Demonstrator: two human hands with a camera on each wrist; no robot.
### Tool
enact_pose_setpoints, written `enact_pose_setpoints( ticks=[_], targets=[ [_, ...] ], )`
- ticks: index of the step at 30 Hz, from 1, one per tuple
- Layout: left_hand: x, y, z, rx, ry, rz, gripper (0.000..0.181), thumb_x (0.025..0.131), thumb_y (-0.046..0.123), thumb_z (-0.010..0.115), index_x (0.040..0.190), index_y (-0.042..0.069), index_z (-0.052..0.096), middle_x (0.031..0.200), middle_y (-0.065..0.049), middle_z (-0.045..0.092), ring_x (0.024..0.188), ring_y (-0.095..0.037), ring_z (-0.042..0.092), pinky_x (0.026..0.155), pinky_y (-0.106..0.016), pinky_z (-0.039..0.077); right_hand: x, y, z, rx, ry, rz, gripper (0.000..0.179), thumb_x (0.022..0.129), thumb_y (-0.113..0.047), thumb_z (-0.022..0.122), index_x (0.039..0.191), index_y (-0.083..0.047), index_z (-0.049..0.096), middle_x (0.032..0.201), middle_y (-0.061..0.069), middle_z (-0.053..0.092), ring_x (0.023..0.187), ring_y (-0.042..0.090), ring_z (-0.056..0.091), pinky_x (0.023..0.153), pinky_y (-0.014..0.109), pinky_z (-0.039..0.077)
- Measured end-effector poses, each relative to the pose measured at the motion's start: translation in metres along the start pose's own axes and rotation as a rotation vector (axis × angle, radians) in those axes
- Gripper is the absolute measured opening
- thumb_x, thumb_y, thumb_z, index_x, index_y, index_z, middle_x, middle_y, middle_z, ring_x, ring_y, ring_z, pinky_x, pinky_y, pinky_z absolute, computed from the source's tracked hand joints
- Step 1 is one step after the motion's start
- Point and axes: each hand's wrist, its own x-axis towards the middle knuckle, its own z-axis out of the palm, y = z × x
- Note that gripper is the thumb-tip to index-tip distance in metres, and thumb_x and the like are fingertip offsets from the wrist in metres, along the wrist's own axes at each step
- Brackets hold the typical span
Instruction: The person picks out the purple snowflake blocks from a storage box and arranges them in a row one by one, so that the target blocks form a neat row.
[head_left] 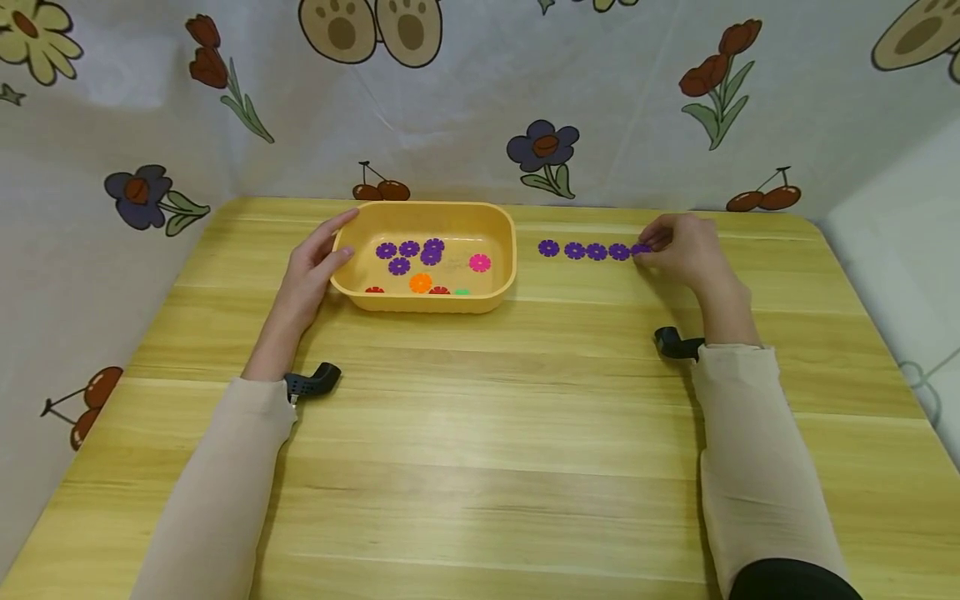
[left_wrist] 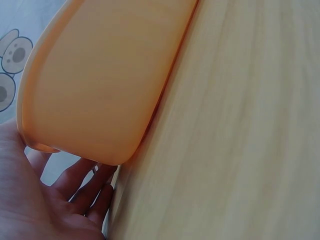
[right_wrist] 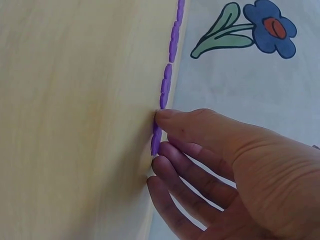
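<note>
Discs (head_left: 596,252), purple with notched edges, are laid in a straight row of five near the table's (head_left: 480,433) far edge, right of a yellow tray (head_left: 423,303). A slightly wider gap is left after the first one. The two hands are held well apart. By the right hand (head_left: 688,252), the row's last disc (head_left: 641,248) is pinched between thumb and fingers, probably so that it can be finely lined up; whether its neighbour is touched cannot be told. By the left hand (head_left: 309,265), the tray's left end is gripped, the thumb laid over the rim, presumably to keep it steady. More purple discs are held in the tray, with a pink one (head_left: 480,263), an orange one (head_left: 421,283), and red and green ones partly hidden by the near wall. The tray seems to be placed beside the row so that both are kept within easy reach.
</note>
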Motion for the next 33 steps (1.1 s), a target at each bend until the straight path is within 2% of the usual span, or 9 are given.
enact_pose_setpoints(
  ticks=[7,12,17,22,33],
  targets=[
    [0.000,0.000,0.000,0.004,0.000,-0.003,0.051,0.107,0.011,0.057,0.157,0.023,0.053,0.164,-0.009,0.046,0.137,-0.031,0.055,0.094,-0.018,0.057,-0.002,0.000,-0.001,0.006,0.023,-0.010,0.031,0.096,-0.018,0.077,0.116,0.004,0.071,0.115,0.028,0.073,0.105,0.042,0.067,0.097,0.055,0.049],
    [0.000,0.000,0.000,0.007,-0.002,0.001,0.051,0.108,0.011,0.057,0.157,0.023,0.053,0.163,-0.010,0.048,0.135,-0.031,0.056,0.094,-0.018,0.057,-0.002,-0.009,-0.003,0.022,0.069,-0.030,0.029,0.097,-0.018,0.074,0.116,0.003,0.071,0.115,0.028,0.073,0.106,0.039,0.067,0.097,0.052,0.047],
    [0.000,0.001,0.000,0.008,-0.003,0.002,0.051,0.107,0.011,0.056,0.157,0.023,0.053,0.165,-0.007,0.046,0.140,-0.033,0.053,0.096,-0.018,0.056,-0.002,-0.027,-0.002,0.014,0.098,-0.053,0.030,0.099,-0.020,0.072,0.118,0.003,0.071,0.116,0.028,0.072,0.108,0.040,0.067,0.094,0.053,0.051],
    [-0.001,0.000,-0.001,0.023,0.003,-0.007,0.051,0.107,0.011,0.057,0.157,0.025,0.054,0.165,-0.004,0.046,0.141,-0.033,0.052,0.097,-0.018,0.056,0.001,-0.051,0.004,0.028,0.107,-0.076,0.030,0.099,-0.020,0.071,0.119,0.003,0.070,0.117,0.025,0.072,0.110,0.040,0.068,0.096,0.055,0.055],
    [-0.001,-0.002,-0.002,-0.028,-0.005,0.006,0.052,0.107,0.009,0.057,0.157,0.020,0.053,0.166,-0.007,0.045,0.142,-0.035,0.051,0.096,-0.019,0.057,0.007,-0.087,0.021,0.070,0.113,-0.174,0.025,0.099,-0.013,0.070,0.117,0.005,0.071,0.117,0.025,0.071,0.111,0.040,0.067,0.100,0.054,0.056]
  ],
)
